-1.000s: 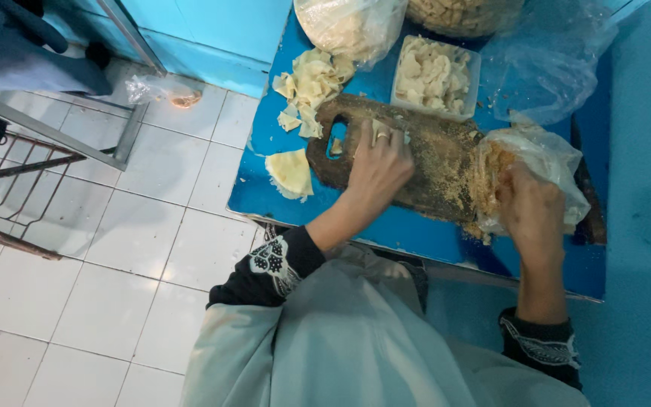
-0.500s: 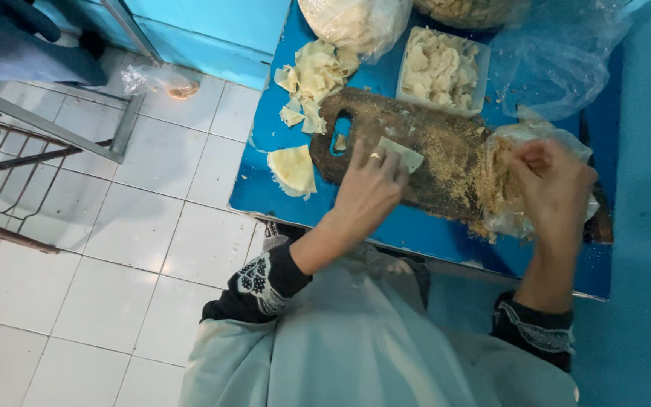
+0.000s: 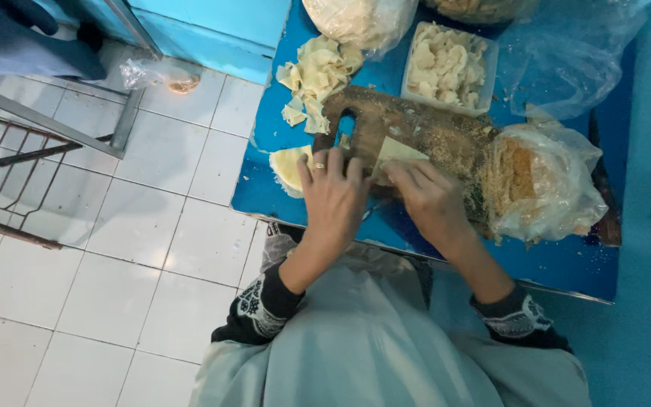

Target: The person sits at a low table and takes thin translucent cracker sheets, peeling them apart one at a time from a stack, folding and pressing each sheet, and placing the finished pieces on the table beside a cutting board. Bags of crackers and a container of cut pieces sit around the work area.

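Note:
A pale thin dough sheet [image 3: 395, 150] lies on a crumb-covered wooden board [image 3: 423, 130] on the blue table [image 3: 559, 264]. My left hand [image 3: 333, 197], a ring on one finger, rests at the board's near edge with fingers touching the sheet's left side. My right hand [image 3: 431, 202] presses its fingertips on the sheet's lower right corner. Both hands are on the same sheet. A plastic bag of brown crumbs [image 3: 544, 181] sits at the board's right end, beside my right hand.
A stack of pale round wrappers [image 3: 288, 166] lies left of the board, torn wrapper pieces [image 3: 314, 75] behind it. A plastic tub of pale pieces [image 3: 446, 68], a filled bag [image 3: 359, 19] and an empty clear bag [image 3: 578, 64] stand at the back. White tiled floor and a metal rack [image 3: 32, 166] lie left.
My right hand left the crumb bag and came left to the sheet. My left hand slid along the board with the sheet, and both hands now meet on it.

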